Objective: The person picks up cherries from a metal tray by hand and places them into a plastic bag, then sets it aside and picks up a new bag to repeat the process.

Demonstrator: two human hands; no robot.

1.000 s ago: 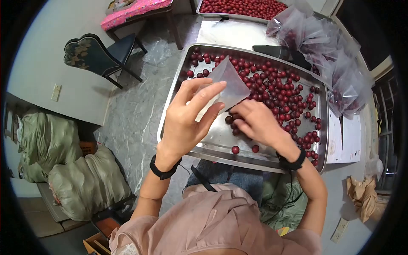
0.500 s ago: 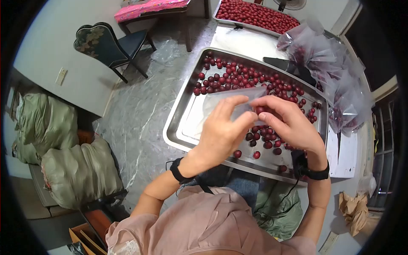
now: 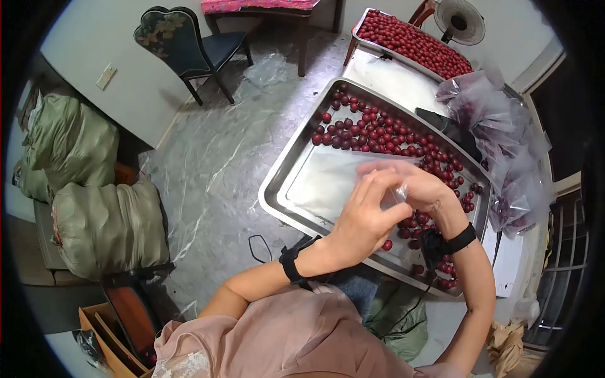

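Over the large metal tray, my left hand has its fingers curled shut on the edge of a clear plastic bag. The bag stretches left across the tray's bare bottom. My right hand reaches left behind my left fingers and seems to be in the bag's mouth. Its fingertips are blurred and partly covered by plastic and my left hand, so I cannot make out what they hold. Small round dark-red fruits lie loose in the tray, beyond and beneath my hands.
Another tray heaped with red fruits stands at the back, beside a fan. Filled clear bags crowd the right side. A dark chair and green sacks are on the left.
My right hand has moved from holding a red fruit in its fingertips to reaching left behind my left hand. My left hand has shifted right and lower. The camera view has shifted.
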